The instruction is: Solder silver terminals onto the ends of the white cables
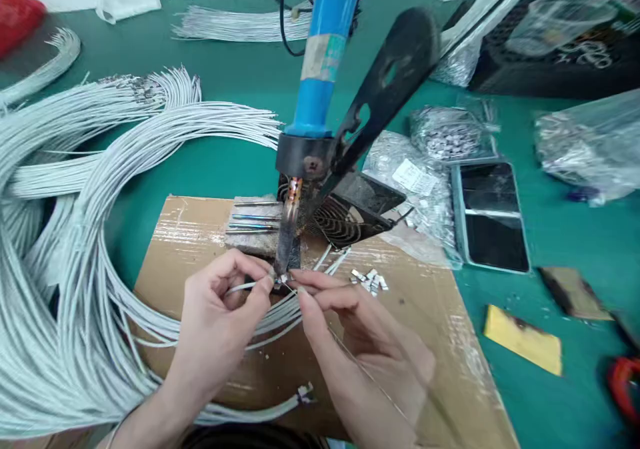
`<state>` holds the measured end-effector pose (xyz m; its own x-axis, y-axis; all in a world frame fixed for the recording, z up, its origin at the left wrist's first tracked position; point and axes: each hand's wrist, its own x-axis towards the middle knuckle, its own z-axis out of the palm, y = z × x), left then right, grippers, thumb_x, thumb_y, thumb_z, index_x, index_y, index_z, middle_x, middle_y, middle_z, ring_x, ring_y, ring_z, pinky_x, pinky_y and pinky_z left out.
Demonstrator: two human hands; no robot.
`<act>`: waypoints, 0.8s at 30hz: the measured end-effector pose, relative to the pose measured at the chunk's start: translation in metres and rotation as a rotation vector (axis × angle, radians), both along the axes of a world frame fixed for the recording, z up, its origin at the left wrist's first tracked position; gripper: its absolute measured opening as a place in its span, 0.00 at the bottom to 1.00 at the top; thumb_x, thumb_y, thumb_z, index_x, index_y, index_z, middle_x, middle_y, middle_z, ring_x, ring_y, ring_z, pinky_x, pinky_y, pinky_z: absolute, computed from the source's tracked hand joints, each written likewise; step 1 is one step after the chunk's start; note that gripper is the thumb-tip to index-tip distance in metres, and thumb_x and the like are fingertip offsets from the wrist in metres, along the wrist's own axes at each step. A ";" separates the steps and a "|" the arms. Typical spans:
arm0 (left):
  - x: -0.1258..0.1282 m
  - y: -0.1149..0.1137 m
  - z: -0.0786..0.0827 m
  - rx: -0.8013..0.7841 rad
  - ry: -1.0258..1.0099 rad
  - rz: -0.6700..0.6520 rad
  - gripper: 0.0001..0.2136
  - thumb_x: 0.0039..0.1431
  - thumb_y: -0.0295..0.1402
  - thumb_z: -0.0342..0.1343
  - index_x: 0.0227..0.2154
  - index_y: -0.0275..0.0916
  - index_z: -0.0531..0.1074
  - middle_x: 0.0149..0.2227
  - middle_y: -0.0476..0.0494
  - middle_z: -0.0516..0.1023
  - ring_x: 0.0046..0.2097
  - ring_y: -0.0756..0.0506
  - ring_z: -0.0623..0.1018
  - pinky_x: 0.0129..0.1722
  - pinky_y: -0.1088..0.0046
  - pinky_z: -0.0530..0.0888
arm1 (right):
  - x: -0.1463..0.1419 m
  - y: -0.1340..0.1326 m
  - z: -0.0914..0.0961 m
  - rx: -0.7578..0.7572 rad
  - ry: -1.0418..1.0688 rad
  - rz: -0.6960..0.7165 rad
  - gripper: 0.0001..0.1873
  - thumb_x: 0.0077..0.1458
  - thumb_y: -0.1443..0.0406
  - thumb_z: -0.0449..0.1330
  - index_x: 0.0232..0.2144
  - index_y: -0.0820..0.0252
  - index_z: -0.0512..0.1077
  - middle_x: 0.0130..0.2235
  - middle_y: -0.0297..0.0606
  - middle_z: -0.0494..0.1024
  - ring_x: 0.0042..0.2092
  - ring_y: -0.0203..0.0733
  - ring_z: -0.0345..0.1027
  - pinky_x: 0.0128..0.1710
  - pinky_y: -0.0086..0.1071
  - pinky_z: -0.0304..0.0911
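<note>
Beneath the tip of a blue-handled soldering iron [320, 69], fixed tip-down in a black stand [370, 102], my two hands meet. My left hand [225, 309] pinches the end of a white cable [242, 287]. A small shiny metal piece [283, 278] sits at that end, right by the iron's tip; its exact shape is too small to tell. In my right hand [350, 329], thumb and forefinger are closed on a thin solder wire [367, 373], which trails down across the palm. Several white cables [280, 319] pass behind and between the hands.
Brown cardboard [425, 329] covers the work area, with small metal connectors [370, 280] right of the iron. Thick bundles of white cable [65, 302] fill the left side. To the right lie a phone [493, 215], a yellow sponge [523, 339] and bagged parts [450, 132].
</note>
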<state>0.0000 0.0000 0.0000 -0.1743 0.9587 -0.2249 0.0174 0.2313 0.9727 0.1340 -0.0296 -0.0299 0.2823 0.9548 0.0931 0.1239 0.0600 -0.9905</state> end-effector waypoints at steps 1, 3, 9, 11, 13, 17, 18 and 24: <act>0.000 0.000 0.000 0.004 0.003 0.000 0.07 0.50 0.23 0.67 0.22 0.38 0.76 0.28 0.53 0.82 0.31 0.56 0.81 0.31 0.93 0.74 | 0.000 -0.001 0.001 0.001 -0.002 -0.001 0.09 0.61 0.69 0.67 0.29 0.51 0.76 0.43 0.24 0.87 0.44 0.31 0.83 0.49 0.21 0.72; 0.000 0.001 -0.001 0.010 0.008 0.001 0.07 0.50 0.23 0.67 0.22 0.38 0.76 0.29 0.53 0.83 0.32 0.55 0.82 0.32 0.92 0.75 | 0.000 -0.003 0.003 0.004 -0.004 -0.002 0.09 0.61 0.69 0.67 0.29 0.52 0.76 0.43 0.26 0.87 0.43 0.32 0.83 0.49 0.23 0.72; 0.001 0.002 -0.001 0.023 0.016 0.007 0.06 0.50 0.23 0.67 0.22 0.38 0.77 0.28 0.52 0.83 0.31 0.56 0.82 0.31 0.92 0.74 | 0.000 -0.004 0.000 0.010 0.003 -0.002 0.08 0.61 0.68 0.67 0.29 0.52 0.77 0.42 0.28 0.87 0.43 0.35 0.83 0.48 0.25 0.73; 0.001 0.002 0.000 0.021 0.013 0.003 0.06 0.50 0.23 0.67 0.22 0.37 0.77 0.28 0.52 0.83 0.30 0.56 0.81 0.31 0.92 0.74 | 0.001 -0.003 -0.002 0.007 0.008 -0.003 0.08 0.61 0.68 0.67 0.29 0.52 0.77 0.42 0.28 0.87 0.44 0.34 0.83 0.49 0.25 0.73; 0.001 0.002 -0.001 0.016 0.009 -0.001 0.06 0.50 0.24 0.67 0.22 0.37 0.77 0.28 0.52 0.82 0.30 0.56 0.81 0.30 0.92 0.74 | 0.001 -0.003 -0.003 0.008 0.017 -0.001 0.08 0.61 0.68 0.68 0.29 0.52 0.77 0.42 0.28 0.87 0.44 0.34 0.83 0.49 0.24 0.72; 0.000 0.002 -0.002 0.018 0.011 -0.005 0.06 0.50 0.23 0.67 0.22 0.37 0.77 0.28 0.52 0.83 0.30 0.56 0.81 0.30 0.93 0.74 | 0.000 -0.003 -0.002 0.016 0.027 -0.005 0.08 0.61 0.68 0.68 0.29 0.52 0.77 0.42 0.28 0.87 0.44 0.34 0.83 0.48 0.24 0.73; 0.000 0.001 -0.002 0.020 0.012 -0.007 0.06 0.50 0.23 0.67 0.22 0.37 0.77 0.29 0.52 0.83 0.31 0.56 0.82 0.30 0.93 0.74 | 0.000 -0.004 -0.002 0.016 0.027 -0.005 0.08 0.61 0.68 0.68 0.29 0.52 0.77 0.42 0.28 0.87 0.44 0.34 0.83 0.48 0.24 0.73; 0.000 -0.001 -0.001 0.028 0.032 0.009 0.06 0.50 0.24 0.67 0.22 0.38 0.77 0.30 0.52 0.83 0.32 0.56 0.82 0.32 0.93 0.74 | 0.001 -0.003 -0.002 0.025 0.019 0.006 0.08 0.61 0.68 0.68 0.30 0.52 0.77 0.42 0.28 0.87 0.43 0.34 0.83 0.47 0.25 0.73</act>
<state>-0.0003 -0.0013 -0.0012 -0.1898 0.9629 -0.1916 0.0470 0.2038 0.9779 0.1352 -0.0331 -0.0318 0.2790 0.9538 0.1114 0.1050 0.0850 -0.9908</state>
